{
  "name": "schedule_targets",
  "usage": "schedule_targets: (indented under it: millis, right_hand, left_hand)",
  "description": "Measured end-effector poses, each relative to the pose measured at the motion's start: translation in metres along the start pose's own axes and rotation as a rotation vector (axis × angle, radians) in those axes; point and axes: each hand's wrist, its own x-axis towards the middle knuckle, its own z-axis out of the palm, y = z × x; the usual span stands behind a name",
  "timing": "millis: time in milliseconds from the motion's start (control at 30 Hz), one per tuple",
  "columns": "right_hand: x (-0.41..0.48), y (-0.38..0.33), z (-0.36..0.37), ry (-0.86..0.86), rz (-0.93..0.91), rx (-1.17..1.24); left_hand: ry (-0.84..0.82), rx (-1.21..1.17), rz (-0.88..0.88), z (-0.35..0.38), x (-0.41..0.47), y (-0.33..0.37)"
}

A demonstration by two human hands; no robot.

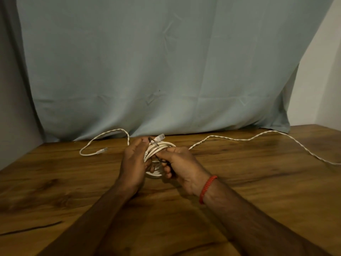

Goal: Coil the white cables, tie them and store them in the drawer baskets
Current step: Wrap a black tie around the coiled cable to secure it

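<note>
A coiled white cable sits between my two hands just above the wooden table. My left hand grips the coil's left side, and a clear plug sticks up above its fingers. My right hand pinches a thin dark tie that runs across the coil. A second white twisted cable trails away to the right over the table. On the left lies another white cable in a loop, ending in a clear plug.
A pale blue-grey cloth hangs behind the table's far edge. A white wall shows at the right. A red thread band circles my right wrist. No drawer or basket is in view.
</note>
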Motion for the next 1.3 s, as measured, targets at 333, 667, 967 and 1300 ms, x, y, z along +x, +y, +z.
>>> schedule_targets:
  millis: [333, 667, 967, 1300]
  right_hand:
    - [0.002, -0.004, -0.011, -0.05, -0.023, -0.21]
    - [-0.002, -0.022, -0.027, 0.095, -0.691, -0.611]
    - [0.0, -0.017, -0.026, 0.174, -0.844, -0.535]
    - [0.0, -0.018, -0.03, 0.3, -0.641, -0.391]
  left_hand:
    - [0.022, -0.062, -0.01, 0.0, 0.0, 0.002]
    - [0.009, 0.009, -0.098, 0.001, -0.001, 0.0]
    - [-0.174, 0.084, -0.07, -0.001, -0.002, 0.004]
    - [-0.233, 0.1, -0.07, 0.004, -0.009, 0.011]
